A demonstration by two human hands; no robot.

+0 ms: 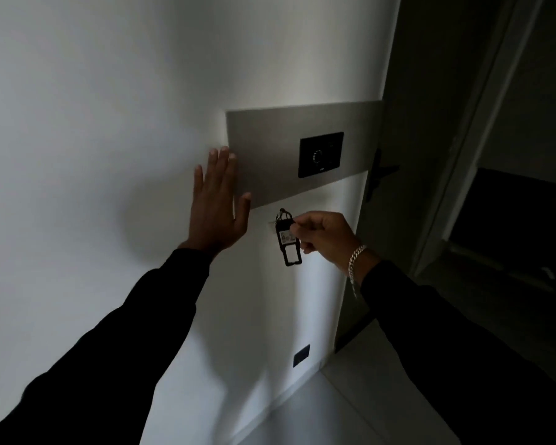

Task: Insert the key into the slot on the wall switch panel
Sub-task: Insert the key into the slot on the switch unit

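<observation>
key tag (pixel 289 239): hangs just under the grey band, at a pale wall slot (pixel 273 222); we judge insertion underway.
right hand (pixel 326 236): fingers pinched shut on the tag, steering it in.
left hand (pixel 217 207): fingers spread flat on the wall, likely bracing us.
black panel (pixel 321 154): above, untouched.

White wall (pixel 93 123), grey band (pixel 270 139), low black outlet (pixel 301 355), dark doorway (pixel 511 155)

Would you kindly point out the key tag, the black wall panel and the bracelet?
key tag (pixel 289 239), head view, on its white label.
black wall panel (pixel 321 154), head view, centre of its face.
bracelet (pixel 355 259), head view, links at the right wrist.
</observation>
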